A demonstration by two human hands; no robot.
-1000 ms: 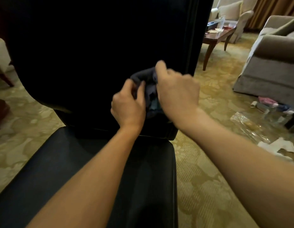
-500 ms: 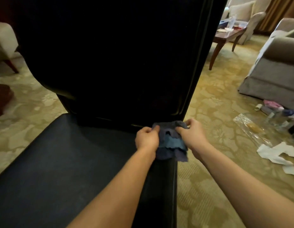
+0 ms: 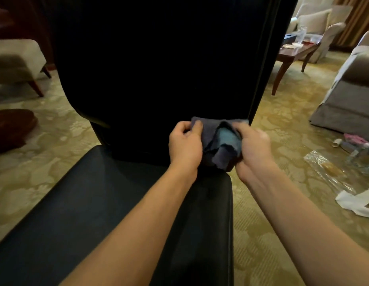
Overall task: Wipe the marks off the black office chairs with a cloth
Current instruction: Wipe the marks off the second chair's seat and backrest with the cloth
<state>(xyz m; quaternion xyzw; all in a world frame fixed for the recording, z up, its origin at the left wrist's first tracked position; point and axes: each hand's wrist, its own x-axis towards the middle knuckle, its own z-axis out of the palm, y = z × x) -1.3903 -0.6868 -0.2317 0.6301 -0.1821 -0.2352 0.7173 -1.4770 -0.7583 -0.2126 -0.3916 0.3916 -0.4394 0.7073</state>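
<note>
A black office chair fills the view, with its tall backrest upright and its seat stretching toward me. A bunched dark blue-grey cloth sits at the lower right corner of the backrest, just above the seat's back edge. My left hand pinches the cloth's left side, thumb and fingers curled on it. My right hand grips the cloth's right side. Any marks on the dark leather are too dim to make out.
Patterned beige carpet surrounds the chair. A clear plastic wrapper, white paper scraps and small items lie on the floor at right. A grey sofa and a wooden coffee table stand behind; a cream stool at left.
Both hands carried the cloth from mid-backrest down to the seat's back right corner, then slightly up against the backrest's lower edge. The cloth is spread a little wider between the hands.
</note>
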